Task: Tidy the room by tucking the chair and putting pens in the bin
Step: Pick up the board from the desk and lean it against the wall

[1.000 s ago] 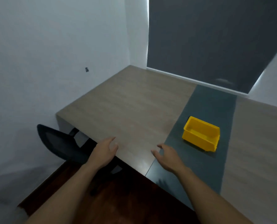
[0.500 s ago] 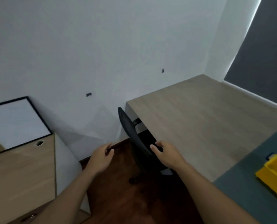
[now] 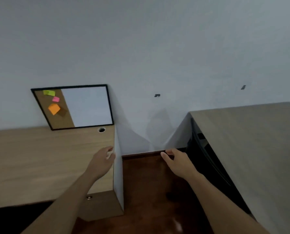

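Head view: light oak desk (image 3: 31,159) with black-framed cork-and-white board (image 3: 76,107) lies under the open, empty left hand (image 3: 103,159); dark wood floor (image 3: 146,183) between; right hand (image 3: 179,161), open and empty, beside black mesh chair (image 3: 206,159) tucked under grey-wood table (image 3: 252,141)

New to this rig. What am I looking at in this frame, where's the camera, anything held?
There is no machine: a person works with bare hands, and the one camera sits on their head, looking forward and down. The left hand hovers over the edge of a light wooden desk; the right hand reaches over the dark floor beside a grey-topped desk. Both are open and hold nothing. A framed board with three sticky notes leans on the wall. The chair shows dark under the grey desk. No pens or bin are in view.
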`<action>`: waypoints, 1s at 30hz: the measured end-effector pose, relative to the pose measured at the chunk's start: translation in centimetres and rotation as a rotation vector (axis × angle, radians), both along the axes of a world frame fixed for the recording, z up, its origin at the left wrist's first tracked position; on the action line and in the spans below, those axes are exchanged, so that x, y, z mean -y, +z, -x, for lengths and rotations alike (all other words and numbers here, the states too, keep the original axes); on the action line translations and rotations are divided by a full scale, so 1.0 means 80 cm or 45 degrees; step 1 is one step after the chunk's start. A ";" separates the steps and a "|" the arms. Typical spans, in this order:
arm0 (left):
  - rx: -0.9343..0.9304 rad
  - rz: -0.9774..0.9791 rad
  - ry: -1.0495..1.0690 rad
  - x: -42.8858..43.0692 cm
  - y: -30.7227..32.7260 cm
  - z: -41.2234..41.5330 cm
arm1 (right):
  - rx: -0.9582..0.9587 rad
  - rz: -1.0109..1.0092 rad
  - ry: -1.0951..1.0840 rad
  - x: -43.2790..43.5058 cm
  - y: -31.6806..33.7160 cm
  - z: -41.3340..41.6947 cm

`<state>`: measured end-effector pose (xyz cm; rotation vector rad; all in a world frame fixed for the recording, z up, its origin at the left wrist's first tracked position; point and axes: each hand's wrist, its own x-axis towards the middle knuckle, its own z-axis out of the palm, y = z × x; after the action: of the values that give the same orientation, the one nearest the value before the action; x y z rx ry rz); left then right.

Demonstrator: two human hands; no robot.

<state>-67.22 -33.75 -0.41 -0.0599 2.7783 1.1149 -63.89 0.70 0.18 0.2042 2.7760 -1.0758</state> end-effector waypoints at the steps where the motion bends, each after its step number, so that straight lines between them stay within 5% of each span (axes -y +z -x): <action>1: -0.003 -0.010 0.038 0.023 -0.001 0.003 | -0.004 0.003 0.017 0.020 -0.002 0.012; 16: 0.000 -0.073 0.479 0.285 -0.003 0.057 | 0.025 -0.011 0.265 0.240 -0.021 0.196; 30: 0.026 -0.081 0.774 0.417 -0.001 0.298 | 0.106 0.111 0.309 0.361 -0.033 0.505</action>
<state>-91.09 -67.15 -0.52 -0.9528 2.7698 1.2973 -104.30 -28.18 -2.44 -0.0944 2.5907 -1.0953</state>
